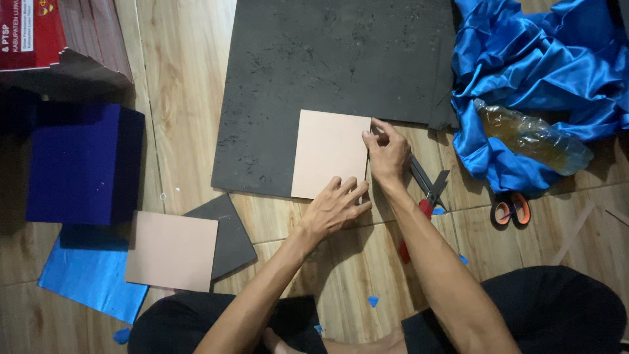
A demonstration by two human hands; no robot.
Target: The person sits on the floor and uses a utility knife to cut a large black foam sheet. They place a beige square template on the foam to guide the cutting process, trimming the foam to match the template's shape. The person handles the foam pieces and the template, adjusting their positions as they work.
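Tan square card (pixel 327 152): lay flat on the dark grey board (pixel 327 72), near that board's lower edge, lower card edge about level with it.

Left hand (pixel 334 208): open, fingers spread, pressed flat on the card's lower right corner.

Right hand (pixel 386 154): fingers pinched together at the card's upper right edge; whether anything thin was held there could not be told.

Dark grey board: large, scuffed, spread on the wooden floor (pixel 183 78); reached up out of view.

Utility cutter (pixel 429 190): dark with red handle, lay on the floor just right of the right wrist, partly hidden under the forearm.

Scissors (pixel 510 211): orange and black handles only seen, near the cutter, blades tucked under the cloth.

Blue satin cloth (pixel 537 59): crumpled heap at upper right, overlapped the board's right corner.

Plastic bottle (pixel 534 137): clear, lay on its side on the cloth, amber liquid inside.

Second tan card (pixel 171 251): at lower left, lay over a grey offcut (pixel 229 229) and a blue foil sheet (pixel 92 275).

Blue covered box (pixel 82 164): stood at left, apart from the board.

Red box (pixel 29 33): upper left corner, cut off by the frame.

Open floor: bare strip between box and board; small blue scraps (pixel 373 301) near the knees.
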